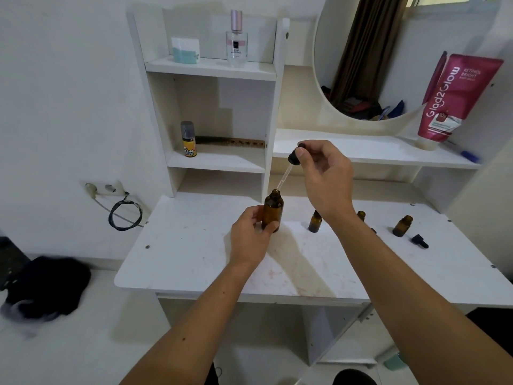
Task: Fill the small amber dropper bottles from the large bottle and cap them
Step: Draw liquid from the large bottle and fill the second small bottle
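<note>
My left hand [251,234] grips the large amber bottle [273,211], which stands upright and uncapped on the white table [194,259]. My right hand [323,179] pinches the black bulb of a dropper [294,157]; its glass pipette slants down with the tip at the bottle's mouth. Three small amber bottles stand to the right: one [314,222] partly behind my right wrist, one [361,215] just past the wrist, and one [402,225] further right. A loose black dropper cap [419,241] lies beside that last bottle.
White shelves behind the table hold a spray can [188,139], a comb [233,141], a perfume bottle [236,40] and a red tube [455,98]. A round mirror [369,56] hangs at the back. A dark cloth [44,287] lies on the floor left.
</note>
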A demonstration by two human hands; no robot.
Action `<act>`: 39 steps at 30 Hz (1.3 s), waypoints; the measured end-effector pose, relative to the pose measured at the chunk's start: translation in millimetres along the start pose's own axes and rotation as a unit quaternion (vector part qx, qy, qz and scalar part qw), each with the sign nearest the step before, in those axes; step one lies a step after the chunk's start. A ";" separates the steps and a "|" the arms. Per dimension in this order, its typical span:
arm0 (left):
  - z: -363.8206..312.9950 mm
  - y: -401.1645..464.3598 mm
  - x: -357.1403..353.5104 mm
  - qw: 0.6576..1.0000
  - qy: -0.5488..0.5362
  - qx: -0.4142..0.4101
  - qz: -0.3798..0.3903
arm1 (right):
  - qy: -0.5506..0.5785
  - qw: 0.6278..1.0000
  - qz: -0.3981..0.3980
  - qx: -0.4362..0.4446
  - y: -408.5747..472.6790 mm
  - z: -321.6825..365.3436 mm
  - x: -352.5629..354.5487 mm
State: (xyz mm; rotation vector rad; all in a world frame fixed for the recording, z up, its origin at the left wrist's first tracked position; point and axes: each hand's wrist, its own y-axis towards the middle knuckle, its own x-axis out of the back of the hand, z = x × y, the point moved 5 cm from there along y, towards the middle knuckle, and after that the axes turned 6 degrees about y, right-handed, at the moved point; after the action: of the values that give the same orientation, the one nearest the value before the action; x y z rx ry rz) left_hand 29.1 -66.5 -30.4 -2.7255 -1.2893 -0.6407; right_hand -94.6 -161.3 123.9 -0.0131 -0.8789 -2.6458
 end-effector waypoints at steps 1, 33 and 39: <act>0.2 0.2 0.0 1.000 -0.002 0.000 0.000 | 0.002 1.000 -0.003 -0.001 0.5 -1.2 1.4; -2.9 -25.7 8.9 0.997 -0.015 -0.025 -0.065 | -0.051 0.997 0.059 -0.021 -36.5 -38.1 23.3; -20.9 -50.5 -23.2 0.998 -0.035 -0.049 -0.012 | -0.083 0.996 0.019 -0.040 -57.3 -55.7 90.0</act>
State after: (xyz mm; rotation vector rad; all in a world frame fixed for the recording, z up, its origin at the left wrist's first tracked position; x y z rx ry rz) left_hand -29.1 -55.3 -26.6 -2.8394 -1.3427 -0.6321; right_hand -192.4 -180.3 56.4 -0.2704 -0.8144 -2.6716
